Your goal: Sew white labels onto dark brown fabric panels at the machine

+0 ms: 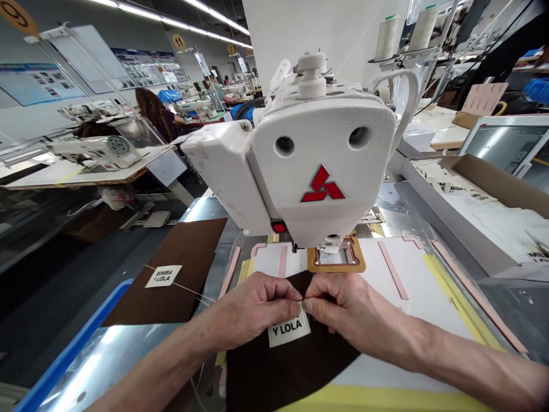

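A white label (289, 331) reading "Y LOLA" lies on a dark brown fabric piece (283, 372) in front of the white sewing machine head (317, 166). My left hand (253, 312) and my right hand (343, 306) meet at the label's top edge, both closed in a pinch on it. The fingertips almost touch each other. Just behind them sits a tan frame-shaped clamp (337, 260) under the needle. The upper part of the label is hidden by my fingers.
A second brown piece (180, 274) with a "BIMBA Y LOLA" label (163, 276) lies to the left, a thread running from it. A white template plate (412, 280) with pink strips and yellow tape covers the bed. A cardboard box (493, 183) of labels stands right. Other workstations and a person are far left.
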{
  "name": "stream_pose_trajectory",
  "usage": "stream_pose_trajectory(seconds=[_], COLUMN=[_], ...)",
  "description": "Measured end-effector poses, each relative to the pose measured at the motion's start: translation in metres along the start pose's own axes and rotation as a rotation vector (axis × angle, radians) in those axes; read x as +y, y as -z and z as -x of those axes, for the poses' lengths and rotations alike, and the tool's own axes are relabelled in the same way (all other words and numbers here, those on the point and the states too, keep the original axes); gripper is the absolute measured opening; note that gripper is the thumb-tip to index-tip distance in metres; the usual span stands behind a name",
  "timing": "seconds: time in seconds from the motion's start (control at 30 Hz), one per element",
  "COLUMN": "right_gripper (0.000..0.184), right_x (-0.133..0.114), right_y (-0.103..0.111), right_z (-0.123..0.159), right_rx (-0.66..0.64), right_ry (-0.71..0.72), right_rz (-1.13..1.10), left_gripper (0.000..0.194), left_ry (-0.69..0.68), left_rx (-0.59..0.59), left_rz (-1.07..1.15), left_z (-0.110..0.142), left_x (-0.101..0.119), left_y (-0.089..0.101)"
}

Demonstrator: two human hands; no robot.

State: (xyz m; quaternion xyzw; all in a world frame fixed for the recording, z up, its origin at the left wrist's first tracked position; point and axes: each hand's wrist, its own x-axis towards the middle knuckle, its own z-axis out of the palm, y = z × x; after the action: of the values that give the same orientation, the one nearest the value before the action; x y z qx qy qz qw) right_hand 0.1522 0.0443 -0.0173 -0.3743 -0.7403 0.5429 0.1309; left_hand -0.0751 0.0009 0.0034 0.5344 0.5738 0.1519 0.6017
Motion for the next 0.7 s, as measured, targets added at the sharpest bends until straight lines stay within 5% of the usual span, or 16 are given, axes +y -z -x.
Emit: stream_pose_trajectory(seconds=[0.1,0.3,0.7], right_gripper=[0.019,0.015,0.016], right_x=[-0.002,0.0,-0.002], right_y=[0.004,0.014,0.008], right_z=[0.001,0.001,-0.002], right_rx=[0.02,-0.163,-0.095], right_ry=[0.045,-0.072,-0.014], right_rz=[0.093,-0.129,0.011], left_gripper=[0.032,0.036,0.032], left_ry=[-0.003,-0.007,0.0], left_rx=[-0.001,-0.049,-0.032], left_rz=[-0.006,0.03,0.042], left_z=[-0.002,-0.001,-0.005], left_x=[-0.002,-0.001,-0.005], left_y=[-0.001,-0.001,-0.002])
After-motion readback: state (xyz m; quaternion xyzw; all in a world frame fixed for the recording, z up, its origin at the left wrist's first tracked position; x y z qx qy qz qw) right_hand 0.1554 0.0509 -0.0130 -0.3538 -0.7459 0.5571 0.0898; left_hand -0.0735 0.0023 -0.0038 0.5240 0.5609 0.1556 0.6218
